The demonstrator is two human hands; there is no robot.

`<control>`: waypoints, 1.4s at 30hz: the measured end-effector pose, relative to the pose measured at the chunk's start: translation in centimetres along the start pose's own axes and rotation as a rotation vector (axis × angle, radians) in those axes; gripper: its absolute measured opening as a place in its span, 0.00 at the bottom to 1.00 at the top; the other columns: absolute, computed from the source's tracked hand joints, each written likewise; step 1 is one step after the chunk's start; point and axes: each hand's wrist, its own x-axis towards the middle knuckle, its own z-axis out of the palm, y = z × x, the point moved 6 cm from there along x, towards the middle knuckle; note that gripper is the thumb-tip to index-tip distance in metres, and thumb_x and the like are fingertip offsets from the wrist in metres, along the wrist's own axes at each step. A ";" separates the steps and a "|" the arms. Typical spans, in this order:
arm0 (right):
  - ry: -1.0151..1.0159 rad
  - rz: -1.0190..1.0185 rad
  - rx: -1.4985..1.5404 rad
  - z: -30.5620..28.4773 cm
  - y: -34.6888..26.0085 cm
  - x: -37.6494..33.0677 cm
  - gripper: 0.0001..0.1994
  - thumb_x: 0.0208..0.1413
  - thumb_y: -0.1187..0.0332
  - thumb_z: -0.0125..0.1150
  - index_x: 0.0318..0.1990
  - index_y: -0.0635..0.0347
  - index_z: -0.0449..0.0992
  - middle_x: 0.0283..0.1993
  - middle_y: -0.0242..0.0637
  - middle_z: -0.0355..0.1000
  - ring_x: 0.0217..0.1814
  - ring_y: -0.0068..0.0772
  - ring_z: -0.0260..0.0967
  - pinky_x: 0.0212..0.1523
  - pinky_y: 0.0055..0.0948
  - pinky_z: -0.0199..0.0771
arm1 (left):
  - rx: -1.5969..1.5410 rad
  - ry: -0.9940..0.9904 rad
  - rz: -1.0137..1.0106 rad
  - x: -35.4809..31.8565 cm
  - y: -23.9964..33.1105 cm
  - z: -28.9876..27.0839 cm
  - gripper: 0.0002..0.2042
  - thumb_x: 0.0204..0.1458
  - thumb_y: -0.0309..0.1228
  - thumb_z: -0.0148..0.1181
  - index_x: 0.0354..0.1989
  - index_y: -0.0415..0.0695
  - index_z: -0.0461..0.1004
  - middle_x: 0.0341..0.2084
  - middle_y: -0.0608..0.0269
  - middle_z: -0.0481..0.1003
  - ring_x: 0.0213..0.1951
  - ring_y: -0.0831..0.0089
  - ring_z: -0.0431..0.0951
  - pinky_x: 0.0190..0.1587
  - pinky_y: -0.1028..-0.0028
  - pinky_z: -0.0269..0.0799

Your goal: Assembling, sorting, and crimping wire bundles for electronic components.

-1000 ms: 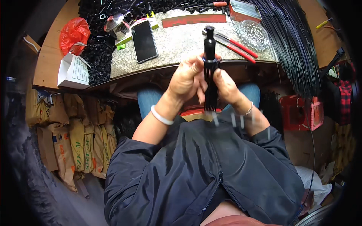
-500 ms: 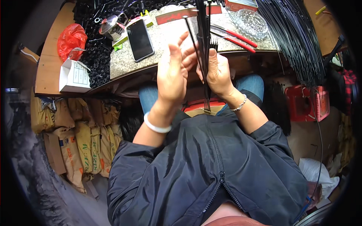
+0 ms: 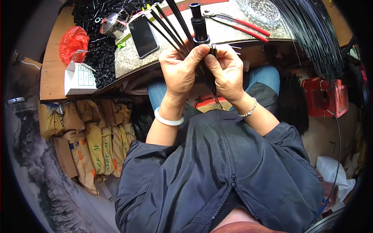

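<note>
Both my hands are raised close together at the near edge of the worktop, thumb tips nearly touching. My left hand (image 3: 178, 70) is closed around a bundle of long, thin black rods (image 3: 171, 29) that lean up to the left; their lower ends run down between the hands toward my lap. My right hand (image 3: 227, 72) pinches a small cluster of thin dark tips (image 3: 213, 49) between thumb and fingers, and some short pale ends stick out to its right. Just beyond the hands stands a black stepped cylinder (image 3: 199, 25); its base is partly hidden by my fingers.
Red-handled pliers (image 3: 248, 29) and a clear glass dish (image 3: 264, 13) lie right of the hands. A phone (image 3: 143, 37), metal pot (image 3: 114, 25), small black parts (image 3: 101, 62) and white box (image 3: 80, 79) are left. Long black rods (image 3: 314, 39) overhang the right edge.
My left hand, spread and apart before, has closed on the rods. The rods now fan out leftward instead of standing upright, and the black cylinder shows plainly. The right hand has turned inward.
</note>
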 end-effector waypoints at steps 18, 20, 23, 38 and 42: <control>-0.008 0.206 0.002 -0.8 1.4 1.1 0.07 0.55 0.67 0.58 0.33 0.63 0.73 0.30 0.26 0.71 0.30 0.12 0.64 0.33 0.14 0.65 | -0.110 0.038 0.016 -0.6 -0.3 -0.2 0.12 0.48 0.25 0.62 0.41 0.38 0.73 0.31 0.64 0.77 0.33 0.80 0.75 0.39 0.81 0.70; -0.010 0.244 0.047 -0.8 1.6 1.2 0.07 0.53 0.68 0.60 0.29 0.64 0.74 0.27 0.27 0.72 0.28 0.12 0.64 0.31 0.15 0.67 | -0.114 0.041 -0.007 -0.5 -0.1 0.0 0.12 0.48 0.26 0.63 0.41 0.38 0.73 0.31 0.65 0.76 0.33 0.80 0.74 0.39 0.81 0.69; -0.041 0.199 0.023 -0.3 0.9 1.3 0.06 0.54 0.69 0.58 0.33 0.62 0.73 0.31 0.28 0.72 0.30 0.13 0.64 0.33 0.14 0.66 | -0.103 0.020 -0.034 -0.4 0.1 0.1 0.12 0.47 0.25 0.63 0.40 0.38 0.74 0.30 0.66 0.76 0.32 0.81 0.74 0.38 0.81 0.69; 0.013 0.219 0.069 -0.7 0.7 1.2 0.07 0.50 0.74 0.62 0.36 0.67 0.76 0.33 0.31 0.74 0.34 0.15 0.68 0.38 0.17 0.71 | 0.089 0.116 0.146 -0.1 0.4 -0.4 0.14 0.45 0.20 0.63 0.42 0.36 0.72 0.30 0.65 0.76 0.32 0.81 0.73 0.38 0.82 0.69; 0.035 0.163 0.026 -0.5 0.4 1.2 0.06 0.52 0.74 0.59 0.38 0.64 0.75 0.34 0.30 0.74 0.34 0.14 0.67 0.38 0.15 0.69 | 0.072 0.089 0.126 0.1 0.0 -0.9 0.14 0.45 0.20 0.64 0.42 0.36 0.72 0.30 0.65 0.76 0.31 0.81 0.74 0.37 0.82 0.70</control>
